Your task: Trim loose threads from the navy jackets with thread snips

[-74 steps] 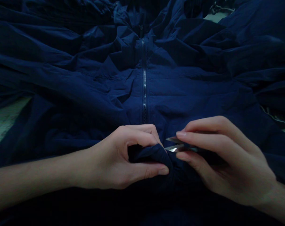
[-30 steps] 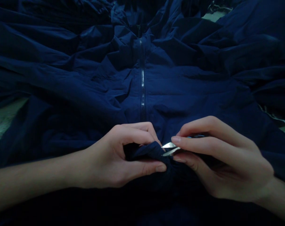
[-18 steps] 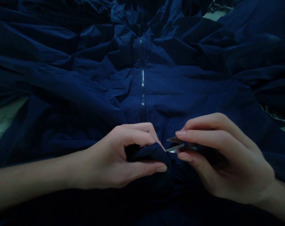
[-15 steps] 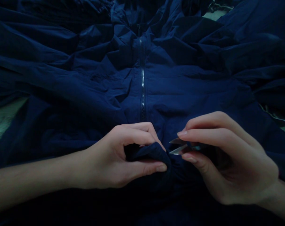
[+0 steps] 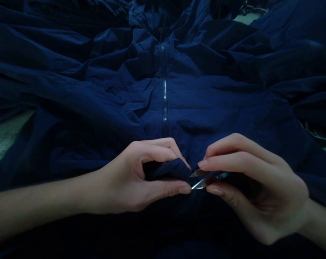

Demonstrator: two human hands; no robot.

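A dark blue zip-up jacket [image 5: 219, 97] lies spread out in front of me, its zipper [image 5: 165, 104] running down the middle. My left hand [image 5: 152, 176] is closed on a gathered fold of the jacket, pinched between thumb and fingers near the lower end of the visible zipper. My right hand [image 5: 254, 183] grips small thread snips [image 5: 200, 182] between thumb and fingers. Their two pointed blades are apart and aim left, right by the left thumb tip and the pinched fold. The snips' handle is mostly hidden in the palm.
Pale surface [image 5: 6, 138] shows past the jacket at the left, with another pale patch [image 5: 250, 16] at the upper right. Light thread-like bits lie by the right edge. The jacket's lower part is very dark.
My right hand has moved left and slightly down, bringing the snips up to the pinched fold. The blades are spread wider. My left hand keeps its hold, almost unmoved.
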